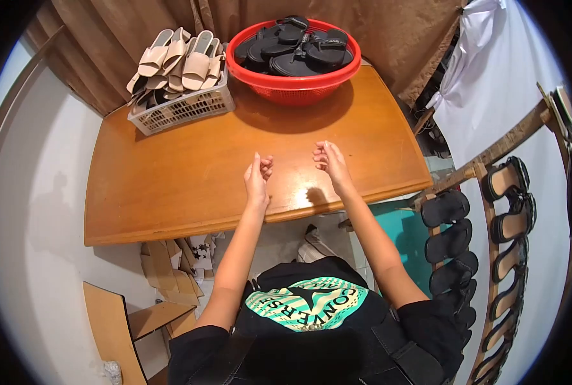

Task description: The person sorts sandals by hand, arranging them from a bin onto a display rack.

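Glare mid-table, black curved edges.

A wooden table (234, 167) carries a red plastic basket (298, 91) heaped with black sandals (298, 51) near its far edge. Left of the red basket, just beside it, a pale plastic crate (186, 113) stands at the table's far left, piled with beige sandals (183, 61).

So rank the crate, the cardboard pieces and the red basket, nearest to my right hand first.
From your right hand:
1. Red basket, beyond it on the table.
2. Crate, back left of the table.
3. Cardboard pieces, low left, below the table.
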`<state>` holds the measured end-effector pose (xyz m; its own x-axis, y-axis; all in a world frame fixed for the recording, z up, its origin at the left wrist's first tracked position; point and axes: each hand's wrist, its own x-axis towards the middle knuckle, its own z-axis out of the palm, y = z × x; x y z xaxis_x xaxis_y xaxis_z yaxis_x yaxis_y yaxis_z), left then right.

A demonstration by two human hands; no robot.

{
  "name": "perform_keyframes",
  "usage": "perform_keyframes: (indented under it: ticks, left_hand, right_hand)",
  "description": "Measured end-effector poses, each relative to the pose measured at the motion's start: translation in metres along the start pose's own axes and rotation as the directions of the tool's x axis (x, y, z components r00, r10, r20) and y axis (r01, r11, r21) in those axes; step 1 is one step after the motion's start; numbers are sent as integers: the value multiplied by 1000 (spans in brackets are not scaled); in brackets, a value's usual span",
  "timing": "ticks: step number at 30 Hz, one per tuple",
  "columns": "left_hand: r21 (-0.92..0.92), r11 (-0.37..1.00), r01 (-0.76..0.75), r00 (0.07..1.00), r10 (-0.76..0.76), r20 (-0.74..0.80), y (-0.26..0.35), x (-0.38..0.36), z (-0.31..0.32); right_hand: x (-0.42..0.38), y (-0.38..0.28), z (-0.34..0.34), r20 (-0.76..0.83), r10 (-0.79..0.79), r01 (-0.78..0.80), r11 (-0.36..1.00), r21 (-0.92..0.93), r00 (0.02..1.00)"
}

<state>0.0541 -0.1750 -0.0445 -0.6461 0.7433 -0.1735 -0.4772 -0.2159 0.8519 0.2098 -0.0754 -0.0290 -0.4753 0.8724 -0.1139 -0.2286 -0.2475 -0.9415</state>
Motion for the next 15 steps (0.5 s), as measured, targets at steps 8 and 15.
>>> perform_keyframes:
  ticks: [8, 15]
  left_hand:
    - [-6, 1000, -18, 992, 19, 128, 14, 79, 67]
    - [261, 965, -22, 891, -99, 443, 37, 160, 144]
  right_hand:
    - [99, -41, -2, 16, -318, 315, 929, -196, 948]
    - [152, -69, -18, 1, -321, 316, 931, -184, 947]
